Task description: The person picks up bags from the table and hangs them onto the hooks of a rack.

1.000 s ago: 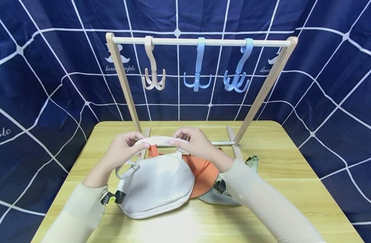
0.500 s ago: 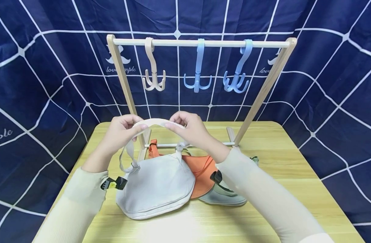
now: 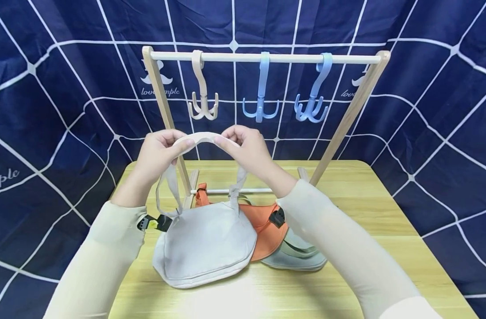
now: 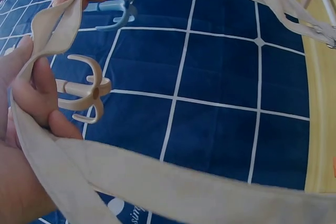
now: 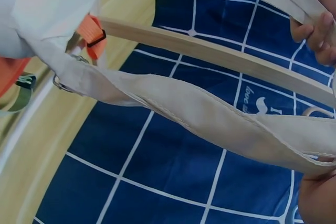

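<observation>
A pale grey shoulder bag (image 3: 209, 241) is at the front of the table, its strap (image 3: 205, 136) pulled up in an arch above it. My left hand (image 3: 157, 153) pinches the strap's left part between thumb and fingers. On the right part, my right hand (image 3: 248, 150) pinches it the same way. Between the hands the strap bows upward. In the right wrist view one side of the strap (image 5: 194, 111) runs twisted up from a metal ring at the bag. The left wrist view shows the strap's other length (image 4: 157, 169) below my left fingers.
A wooden rack with a white bar (image 3: 235, 57) stands behind, bearing a beige hook (image 3: 203, 88) and two blue hooks (image 3: 260, 88). An orange bag (image 3: 267, 237) and a grey-green bag (image 3: 298, 259) lie partly behind the grey bag. Dark blue gridded cloth (image 3: 438, 110) surrounds the table.
Both hands have risen with the strap, from near the bag's top toward the hooks. The strap's sides have drawn straighter, while the bag body has barely moved.
</observation>
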A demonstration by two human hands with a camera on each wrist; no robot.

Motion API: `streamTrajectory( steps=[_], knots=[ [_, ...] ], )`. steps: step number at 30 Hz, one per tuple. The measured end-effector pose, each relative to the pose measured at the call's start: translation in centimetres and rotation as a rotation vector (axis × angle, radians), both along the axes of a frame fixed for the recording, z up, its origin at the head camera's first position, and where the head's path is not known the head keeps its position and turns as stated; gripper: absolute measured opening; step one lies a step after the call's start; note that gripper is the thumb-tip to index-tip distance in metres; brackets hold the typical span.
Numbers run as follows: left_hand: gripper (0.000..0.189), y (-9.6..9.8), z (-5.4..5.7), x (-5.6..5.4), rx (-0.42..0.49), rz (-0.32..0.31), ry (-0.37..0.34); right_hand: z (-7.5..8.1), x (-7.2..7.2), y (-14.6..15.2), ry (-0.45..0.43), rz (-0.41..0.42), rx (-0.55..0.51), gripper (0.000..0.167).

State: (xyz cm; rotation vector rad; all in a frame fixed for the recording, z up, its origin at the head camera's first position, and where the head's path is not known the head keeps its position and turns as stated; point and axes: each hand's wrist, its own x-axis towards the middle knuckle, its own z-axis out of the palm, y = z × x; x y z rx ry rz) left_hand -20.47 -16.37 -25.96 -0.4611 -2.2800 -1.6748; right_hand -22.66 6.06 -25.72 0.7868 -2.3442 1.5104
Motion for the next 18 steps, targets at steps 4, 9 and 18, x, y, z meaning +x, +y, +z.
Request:
streamTrajectory(
  steps=[4,9,18],
  knots=[
    [0.015,0.3,0.7,-0.6,0.022,0.027,-0.001,0.8,-0.5,-0.2,0.012,-0.036,-0.003,0.019],
    [0.015,0.8,1.5,-1.4,0.057,0.066,-0.007,1.6,-1.1,-0.5,0.012,-0.085,0.001,0.021],
    [0.024,1.6,2.8,-2.5,0.076,0.153,0.011,3.1,-1.9,-1.2,0.073,-0.168,0.002,0.024]
  ],
)
